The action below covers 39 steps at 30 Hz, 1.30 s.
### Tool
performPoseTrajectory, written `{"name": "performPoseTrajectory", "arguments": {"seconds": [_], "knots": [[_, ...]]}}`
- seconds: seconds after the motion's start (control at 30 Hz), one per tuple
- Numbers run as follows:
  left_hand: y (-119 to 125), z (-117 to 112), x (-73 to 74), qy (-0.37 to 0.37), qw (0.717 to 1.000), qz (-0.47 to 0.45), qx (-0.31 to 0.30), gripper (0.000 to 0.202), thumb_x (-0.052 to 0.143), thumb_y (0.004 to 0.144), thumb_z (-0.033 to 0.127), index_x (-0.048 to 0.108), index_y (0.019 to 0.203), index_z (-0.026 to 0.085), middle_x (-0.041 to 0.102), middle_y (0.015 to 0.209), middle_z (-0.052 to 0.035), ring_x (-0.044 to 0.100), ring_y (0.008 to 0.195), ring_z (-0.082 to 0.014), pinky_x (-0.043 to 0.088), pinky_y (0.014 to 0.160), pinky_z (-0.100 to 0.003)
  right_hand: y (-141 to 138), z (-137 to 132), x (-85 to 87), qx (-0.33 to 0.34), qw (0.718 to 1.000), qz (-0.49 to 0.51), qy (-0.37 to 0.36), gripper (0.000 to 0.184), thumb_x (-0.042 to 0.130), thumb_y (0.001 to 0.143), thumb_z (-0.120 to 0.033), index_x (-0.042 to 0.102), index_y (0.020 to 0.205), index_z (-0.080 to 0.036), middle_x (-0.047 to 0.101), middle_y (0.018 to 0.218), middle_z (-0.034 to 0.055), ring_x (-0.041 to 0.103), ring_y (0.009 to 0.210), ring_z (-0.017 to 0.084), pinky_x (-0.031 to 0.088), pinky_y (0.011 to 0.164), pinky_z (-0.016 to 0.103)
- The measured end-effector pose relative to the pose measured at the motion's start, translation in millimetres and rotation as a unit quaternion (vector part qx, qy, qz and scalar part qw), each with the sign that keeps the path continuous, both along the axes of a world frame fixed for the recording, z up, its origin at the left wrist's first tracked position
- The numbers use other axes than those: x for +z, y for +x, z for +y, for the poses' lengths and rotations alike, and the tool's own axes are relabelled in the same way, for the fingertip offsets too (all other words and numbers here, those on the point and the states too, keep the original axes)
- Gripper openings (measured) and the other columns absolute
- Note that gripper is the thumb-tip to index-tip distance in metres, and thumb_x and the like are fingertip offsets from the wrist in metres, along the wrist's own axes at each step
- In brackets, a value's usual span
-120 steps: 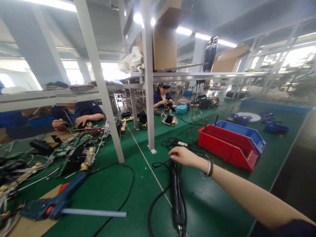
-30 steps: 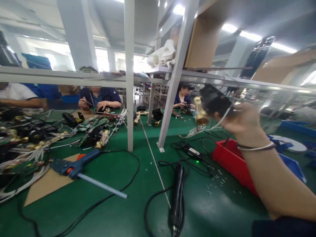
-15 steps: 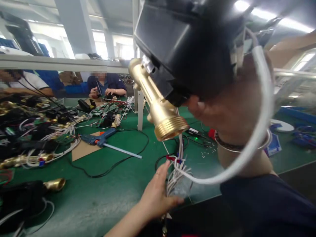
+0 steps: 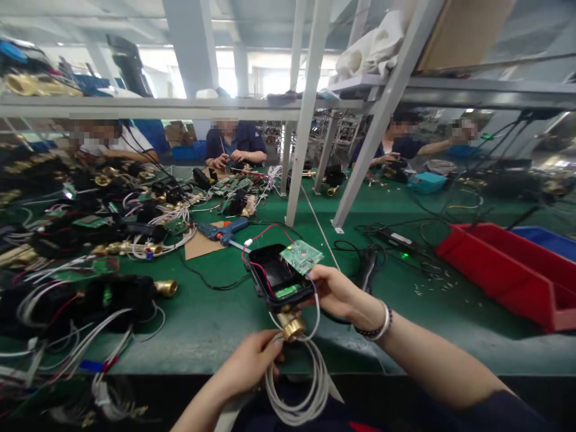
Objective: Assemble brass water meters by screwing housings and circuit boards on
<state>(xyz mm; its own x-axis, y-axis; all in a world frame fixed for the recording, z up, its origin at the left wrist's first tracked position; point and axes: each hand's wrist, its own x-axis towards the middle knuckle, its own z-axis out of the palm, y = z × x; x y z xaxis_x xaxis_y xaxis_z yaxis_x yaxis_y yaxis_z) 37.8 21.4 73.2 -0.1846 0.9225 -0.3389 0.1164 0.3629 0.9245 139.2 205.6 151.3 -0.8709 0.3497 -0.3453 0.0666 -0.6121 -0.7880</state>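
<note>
At the right edge of my view sits a red bin [image 4: 488,281], a blue bin [image 4: 546,241] just behind it. Left of centre I see a blue glue gun [image 4: 230,230] lying partly over a cardboard sheet [image 4: 197,246]. A cardboard box [image 4: 463,36] fills my upper right; upper centre, a person in dark blue [image 4: 247,143] sits.

Workbench [image 4: 198,327]: valve assemblies [image 4: 135,294] heaped left; glue gun [image 4: 234,227] partly on cardboard [image 4: 198,245], behind-left of the central housing [image 4: 276,267]; electric screwdriver [image 4: 368,267] right of it, bins [image 4: 495,276] farther right.
</note>
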Motion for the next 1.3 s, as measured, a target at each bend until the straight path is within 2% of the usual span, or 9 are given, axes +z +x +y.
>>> {"name": "performPoseTrajectory", "arguments": {"seconds": [0.1, 0.2, 0.3, 0.43, 0.57, 0.7, 0.9, 1.1, 1.3], "knots": [[-22.4, -17.0, 4.6, -0.002, 0.999, 0.037, 0.005, 0.051, 0.047, 0.079, 0.059, 0.067, 0.093, 0.014, 0.07, 0.091, -0.0075, 0.063, 0.084, -0.0231, 0.048, 0.071, -0.03, -2.4, 0.9, -31.3, 0.002, 1.0, -0.017, -0.002, 0.008, 0.057, 0.053, -0.014, 0.052, 0.057, -0.018, 0.055, 0.047, -0.0044, 0.052, 0.047, 0.013, 0.05, 0.058, 0.031], [-35.9, -24.4, 16.4, 0.042, 0.973, 0.107, 0.202, 0.046, 0.052, 0.076, 0.054, 0.067, 0.099, 0.017, 0.071, 0.095, -0.0085, 0.063, 0.091, -0.025, 0.049, 0.08, -0.034, 0.8, -2.4, -45.7, -0.009, 1.0, -0.027, -0.004, 0.018, 0.061, 0.049, -0.014, 0.056, 0.066, -0.018, 0.06, 0.054, -0.0042, 0.053, 0.047, 0.013, 0.046, 0.049, 0.026], [-24.3, -19.0, 28.2, 0.16, 0.903, 0.2, 0.345, 0.03, 0.053, 0.08, 0.045, 0.067, 0.088, 0.019, 0.07, 0.085, -0.0071, 0.065, 0.079, -0.0223, 0.052, 0.074, -0.034, 3.2, -12.7, -49.8, -0.036, 0.999, -0.03, -0.003, 0.026, 0.067, 0.051, -0.019, 0.058, 0.076, -0.019, 0.063, 0.064, -0.0041, 0.057, 0.053, 0.014, 0.048, 0.048, 0.025], [11.5, 2.4, 42.9, 0.287, 0.823, 0.382, 0.308, 0.023, 0.058, 0.078, 0.03, 0.065, 0.098, 0.02, 0.069, 0.096, -0.008, 0.063, 0.092, -0.0219, 0.051, 0.084, -0.035, 3.2, -37.6, -50.8, -0.109, 0.993, 0.009, 0.038, 0.036, 0.074, 0.056, -0.027, 0.057, 0.087, -0.02, 0.067, 0.083, 0.0003, 0.063, 0.07, 0.018, 0.053, 0.059, 0.03], [27.6, 30.4, 56.1, 0.18, 0.879, 0.396, 0.195, 0.073, 0.063, 0.071, 0.035, 0.041, 0.134, 0.008, 0.051, 0.132, -0.0187, 0.048, 0.122, -0.03, 0.043, 0.101, -0.044, 0.9, -65.3, -53.2, -0.211, 0.969, 0.051, 0.114, 0.059, 0.076, 0.056, -0.021, 0.049, 0.108, -0.024, 0.063, 0.107, 0.0047, 0.063, 0.092, 0.021, 0.052, 0.079, 0.034], [24.2, 47.9, 62.9, 0.097, 0.91, 0.358, 0.185, 0.059, 0.053, 0.076, 0.031, 0.048, 0.13, 0.009, 0.058, 0.126, -0.0159, 0.053, 0.117, -0.0276, 0.042, 0.101, -0.043, -1.8, -77.8, -54.0, -0.245, 0.957, 0.032, 0.151, 0.069, 0.077, 0.056, -0.022, 0.043, 0.116, -0.025, 0.059, 0.11, 0.0071, 0.061, 0.097, 0.022, 0.051, 0.086, 0.037], [8.3, 65.4, 67.5, 0.063, 0.913, 0.341, 0.215, 0.039, 0.042, 0.085, 0.037, 0.067, 0.105, 0.015, 0.07, 0.097, -0.013, 0.064, 0.093, -0.0278, 0.049, 0.083, -0.041, -1.4, -73.3, -54.6, -0.208, 0.968, 0.019, 0.139, 0.067, 0.073, 0.063, -0.029, 0.039, 0.12, -0.023, 0.057, 0.106, 0.0081, 0.063, 0.088, 0.021, 0.054, 0.07, 0.032], [-4.6, 67.8, 66.7, 0.156, 0.912, 0.207, 0.318, 0.044, 0.046, 0.083, 0.049, 0.064, 0.058, 0.016, 0.068, 0.065, -0.0079, 0.064, 0.065, -0.0213, 0.049, 0.064, -0.03, 23.8, -61.2, -74.7, -0.158, 0.975, 0.012, 0.156, 0.047, 0.07, 0.069, -0.036, 0.051, 0.11, -0.021, 0.061, 0.102, 0.0083, 0.064, 0.082, 0.021, 0.054, 0.068, 0.034], [-1.1, 52.7, 54.6, 0.256, 0.88, 0.089, 0.39, 0.042, 0.056, 0.081, 0.05, 0.064, 0.06, 0.015, 0.069, 0.071, -0.0069, 0.065, 0.074, -0.021, 0.052, 0.071, -0.031, 37.4, -33.7, -102.7, -0.267, 0.878, -0.051, 0.394, 0.04, 0.053, 0.083, -0.037, 0.053, 0.12, -0.021, 0.055, 0.123, 0.011, 0.053, 0.11, 0.025, 0.044, 0.094, 0.045]]}}
